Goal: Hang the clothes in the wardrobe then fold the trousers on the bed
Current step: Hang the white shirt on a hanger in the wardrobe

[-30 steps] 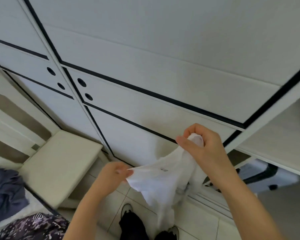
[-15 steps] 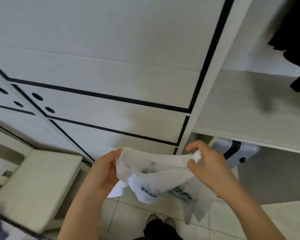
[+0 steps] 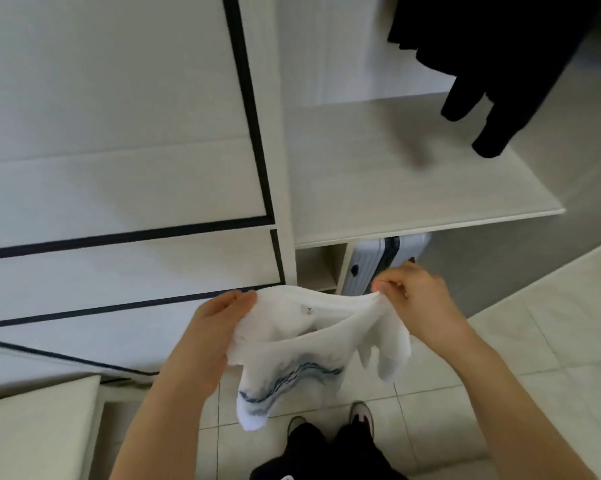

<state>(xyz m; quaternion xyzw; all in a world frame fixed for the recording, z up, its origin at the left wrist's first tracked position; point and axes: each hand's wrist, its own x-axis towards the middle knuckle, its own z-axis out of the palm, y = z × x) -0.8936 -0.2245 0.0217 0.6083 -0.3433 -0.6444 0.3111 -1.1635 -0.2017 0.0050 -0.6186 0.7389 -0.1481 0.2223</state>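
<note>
Seen from the head, a limp white T-shirt with a blue wavy print hangs before the open white wardrobe. The left hand curls its fingers round one shoulder; the right hand pinches the other. It looks light and floppy, so it is probably best held at the shoulder seams.

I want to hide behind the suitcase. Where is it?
In the head view, the pale suitcase stands right of centre, tucked under the wardrobe shelf, just beyond the right hand that pinches the white T-shirt.
</note>
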